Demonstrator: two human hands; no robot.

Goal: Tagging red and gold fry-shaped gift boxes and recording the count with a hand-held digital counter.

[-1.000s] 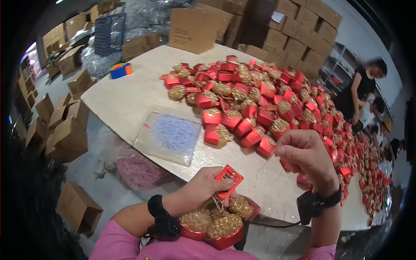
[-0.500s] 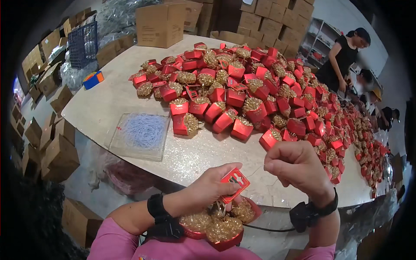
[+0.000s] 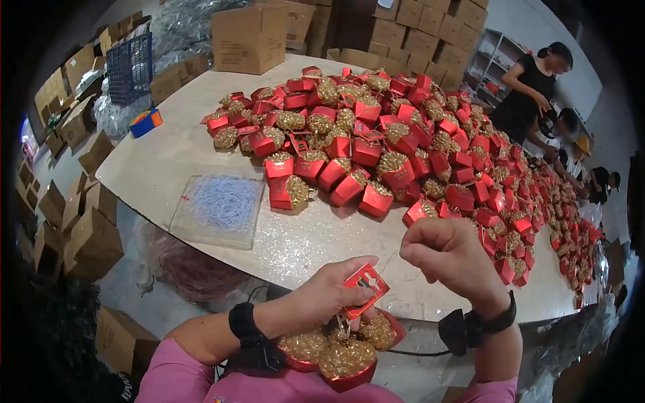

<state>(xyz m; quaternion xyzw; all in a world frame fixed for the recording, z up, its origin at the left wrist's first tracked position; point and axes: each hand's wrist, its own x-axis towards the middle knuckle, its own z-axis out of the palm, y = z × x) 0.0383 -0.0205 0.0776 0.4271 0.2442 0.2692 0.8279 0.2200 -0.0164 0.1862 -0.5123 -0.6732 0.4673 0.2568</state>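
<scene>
My left hand pinches a red header card with a hang slot, thumb on its face. Below the card hang several red-and-gold glitter ornaments close to my lap, just off the table's near edge. To the right, my right hand is raised above the table, thumb and fingers closed in a pinch; anything between them is too fine to make out. A clear flat tray of thin pale plastic ties lies on the table ahead to the left.
A big heap of red-and-gold ornaments covers the table's middle and right. A blue-and-orange tape dispenser sits at the left edge and a cardboard box at the far side. Other people stand at the far right.
My right hand has shifted slightly left, toward the card. My left hand keeps its grip almost in place. A person at the far right has raised an arm.
</scene>
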